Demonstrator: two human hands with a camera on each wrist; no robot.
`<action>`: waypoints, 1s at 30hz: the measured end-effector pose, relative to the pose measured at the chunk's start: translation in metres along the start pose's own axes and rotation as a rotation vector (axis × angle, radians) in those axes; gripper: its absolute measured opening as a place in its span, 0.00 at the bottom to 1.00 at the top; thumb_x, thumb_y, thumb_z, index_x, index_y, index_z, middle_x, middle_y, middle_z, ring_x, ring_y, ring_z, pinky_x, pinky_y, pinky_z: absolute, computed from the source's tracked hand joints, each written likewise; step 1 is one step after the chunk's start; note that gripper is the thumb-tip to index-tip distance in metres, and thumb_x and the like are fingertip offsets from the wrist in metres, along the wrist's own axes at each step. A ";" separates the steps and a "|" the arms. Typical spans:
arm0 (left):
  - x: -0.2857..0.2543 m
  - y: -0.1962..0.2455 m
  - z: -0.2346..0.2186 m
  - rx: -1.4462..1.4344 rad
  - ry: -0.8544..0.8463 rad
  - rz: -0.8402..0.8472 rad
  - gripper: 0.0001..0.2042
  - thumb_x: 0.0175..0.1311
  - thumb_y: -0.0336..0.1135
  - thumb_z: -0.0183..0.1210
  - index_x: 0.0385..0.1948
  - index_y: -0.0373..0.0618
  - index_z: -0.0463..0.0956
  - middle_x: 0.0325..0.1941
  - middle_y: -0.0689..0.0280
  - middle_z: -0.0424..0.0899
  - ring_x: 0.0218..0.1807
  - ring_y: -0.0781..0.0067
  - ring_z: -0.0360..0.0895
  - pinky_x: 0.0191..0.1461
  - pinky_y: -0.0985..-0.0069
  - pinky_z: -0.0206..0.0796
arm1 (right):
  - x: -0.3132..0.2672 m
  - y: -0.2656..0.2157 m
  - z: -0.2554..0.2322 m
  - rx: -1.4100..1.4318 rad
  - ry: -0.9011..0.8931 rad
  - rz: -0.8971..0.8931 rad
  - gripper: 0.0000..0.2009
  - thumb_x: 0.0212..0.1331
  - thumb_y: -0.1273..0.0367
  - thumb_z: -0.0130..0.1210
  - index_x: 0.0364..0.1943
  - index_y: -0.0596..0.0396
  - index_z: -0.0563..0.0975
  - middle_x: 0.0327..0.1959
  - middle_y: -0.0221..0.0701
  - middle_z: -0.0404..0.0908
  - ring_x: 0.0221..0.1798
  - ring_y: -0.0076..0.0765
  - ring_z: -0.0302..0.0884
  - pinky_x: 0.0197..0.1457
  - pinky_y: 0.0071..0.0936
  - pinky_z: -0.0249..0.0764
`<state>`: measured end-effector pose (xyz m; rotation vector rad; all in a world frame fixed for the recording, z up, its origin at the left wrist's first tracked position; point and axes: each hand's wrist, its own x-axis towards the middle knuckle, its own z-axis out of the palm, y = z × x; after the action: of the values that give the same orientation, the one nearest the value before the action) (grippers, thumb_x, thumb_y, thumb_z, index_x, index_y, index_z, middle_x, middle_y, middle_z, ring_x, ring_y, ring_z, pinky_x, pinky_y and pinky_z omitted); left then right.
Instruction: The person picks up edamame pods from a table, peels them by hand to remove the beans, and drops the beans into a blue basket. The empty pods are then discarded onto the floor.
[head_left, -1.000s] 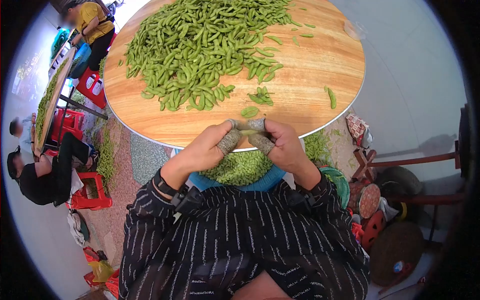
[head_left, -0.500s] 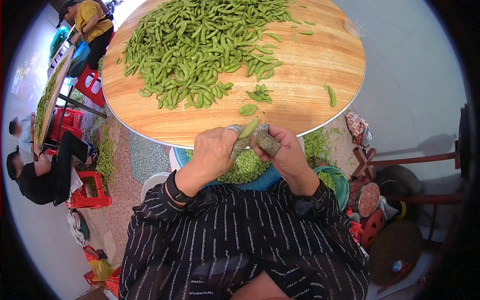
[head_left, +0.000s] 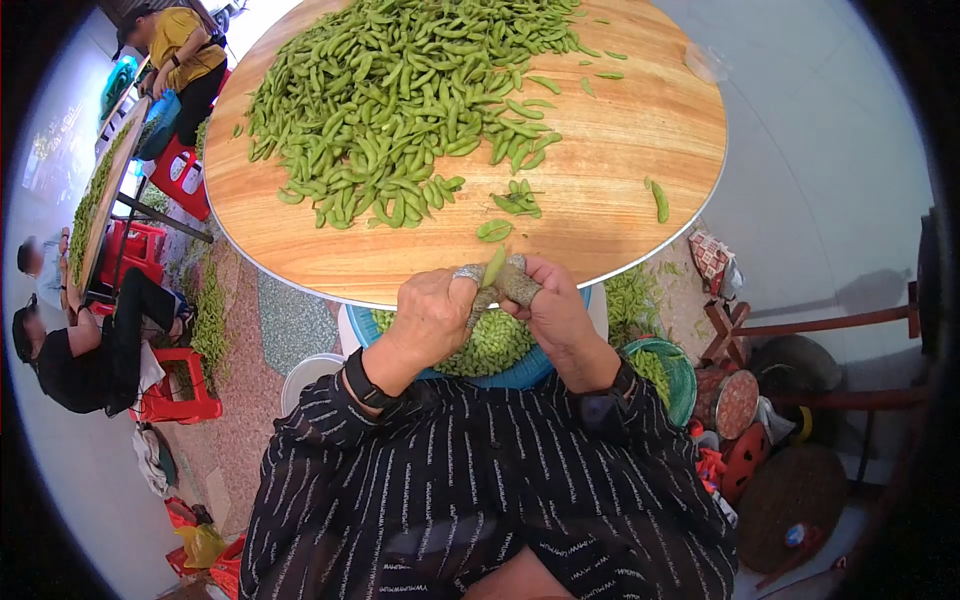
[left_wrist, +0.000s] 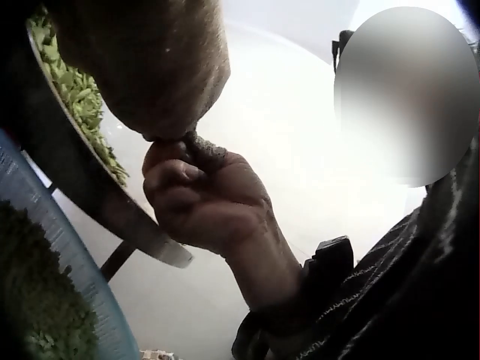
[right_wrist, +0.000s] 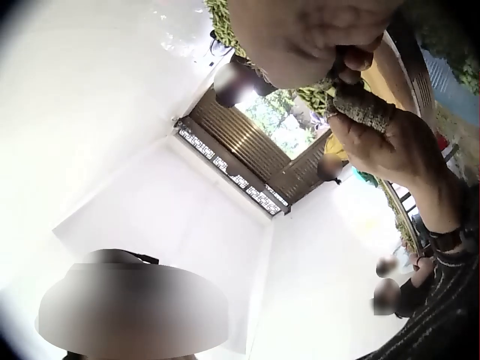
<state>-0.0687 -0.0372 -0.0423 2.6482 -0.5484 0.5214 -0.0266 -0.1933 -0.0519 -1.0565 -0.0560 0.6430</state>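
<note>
Shirt (head_left: pixel 490 470): black; white letter-like print in vertical rows, with M-, W- and U-like shapes on the lower front, head view; no word can be read for certain. Same print on the shirt in the left wrist view: blurred, illegible.

Round board (head_left: pixel 790 510), dark, lower right of head view: one small blue, white and red patch (head_left: pixel 797 535); too small to tell whether it is a label.

Brands, numbers, signs: none legible in any of the three views.
</note>
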 end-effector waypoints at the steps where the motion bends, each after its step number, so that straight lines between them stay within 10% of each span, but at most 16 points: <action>1: 0.000 -0.001 0.004 0.001 0.003 0.000 0.11 0.38 0.24 0.54 0.29 0.39 0.69 0.20 0.59 0.72 0.23 0.59 0.72 0.24 0.68 0.62 | 0.002 0.002 0.000 0.007 -0.022 -0.030 0.05 0.52 0.73 0.48 0.32 0.57 0.73 0.25 0.21 0.72 0.24 0.12 0.64 0.26 0.09 0.59; 9: -0.006 0.000 0.026 -1.133 0.259 -0.396 0.12 0.59 0.39 0.49 0.32 0.37 0.71 0.15 0.67 0.70 0.18 0.73 0.69 0.23 0.78 0.59 | 0.003 0.007 -0.002 -0.143 -0.186 -0.248 0.07 0.54 0.73 0.48 0.36 0.59 0.72 0.29 0.23 0.74 0.29 0.14 0.66 0.31 0.12 0.61; 15: -0.009 0.001 0.009 -1.787 0.062 -0.789 0.13 0.62 0.42 0.45 0.29 0.41 0.69 0.11 0.72 0.63 0.14 0.84 0.55 0.18 0.85 0.45 | 0.004 0.006 -0.009 -0.173 -0.303 -0.358 0.10 0.54 0.74 0.49 0.40 0.60 0.71 0.32 0.24 0.74 0.32 0.15 0.67 0.35 0.13 0.64; 24: 0.004 0.001 -0.007 -0.789 0.035 -0.374 0.08 0.57 0.33 0.52 0.33 0.40 0.68 0.25 0.73 0.68 0.28 0.86 0.65 0.28 0.85 0.60 | -0.001 -0.002 0.006 -0.427 -0.163 -0.222 0.05 0.46 0.79 0.46 0.28 0.62 0.71 0.25 0.23 0.72 0.26 0.19 0.64 0.30 0.18 0.62; 30: 0.002 -0.013 -0.015 -0.865 -0.098 -0.354 0.08 0.56 0.32 0.52 0.33 0.37 0.69 0.22 0.71 0.70 0.25 0.82 0.66 0.29 0.83 0.60 | 0.000 0.001 0.002 -0.654 -0.215 -0.430 0.08 0.37 0.80 0.46 0.27 0.62 0.70 0.19 0.35 0.68 0.22 0.30 0.65 0.28 0.25 0.62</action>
<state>-0.0653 -0.0206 -0.0318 1.8717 -0.2327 0.0155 -0.0272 -0.1910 -0.0514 -1.5378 -0.7009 0.3404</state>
